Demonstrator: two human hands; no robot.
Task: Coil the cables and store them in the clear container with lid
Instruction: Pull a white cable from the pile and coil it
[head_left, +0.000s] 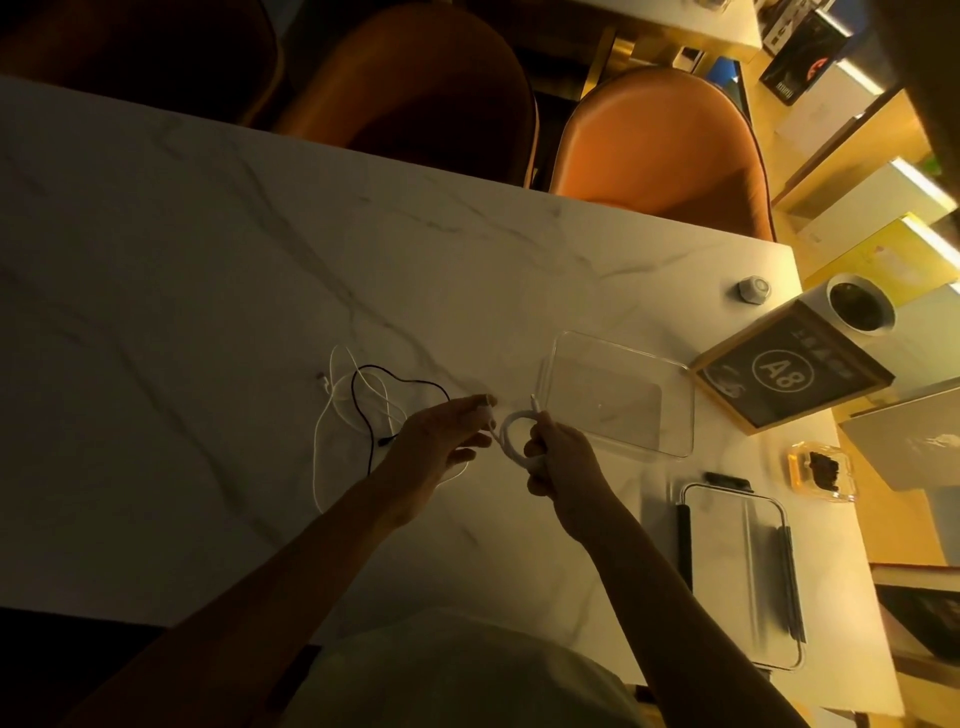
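Observation:
A short white cable (511, 427) forms a small loop between my hands, just above the marble table (208, 249). My right hand (558, 454) grips the loop's lower side, with one plug end sticking up past its fingers. My left hand (441, 441) pinches the cable's other end at its fingertips. To the left, a loose white cable (332, 410) and a thin black cable (387, 387) lie tangled on the table. The clear container (621, 395) stands open and holds nothing, right of my hands. Its lid (740, 571) with dark clips lies nearer me on the right.
A wooden sign marked A8 (789, 371) and a white cup (860, 309) stand at the right edge. A small round knob (754, 289) sits near the far corner. A yellow tray (823, 470) lies right of the lid. Orange chairs (660, 145) line the far side.

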